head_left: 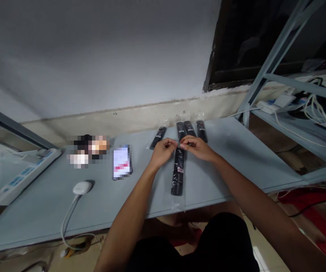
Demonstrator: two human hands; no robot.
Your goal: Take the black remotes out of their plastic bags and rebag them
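A long black remote control (178, 173) lies inside a clear plastic bag on the grey table (231, 158), its near end at the table's front edge. My left hand (163, 151) and my right hand (197, 146) meet at the bag's far end, each with fingers pinched on the bag's top edge. Just beyond my hands several more bagged black remotes (189, 129) lie in a row near the wall, one of them (157, 137) off to the left.
A phone (121, 162) with a lit screen lies left of my hands. A white puck-shaped device (82, 187) with a cable sits nearer the front. A white power strip (24, 175) is at far left. Metal shelving (293, 113) with cables stands right.
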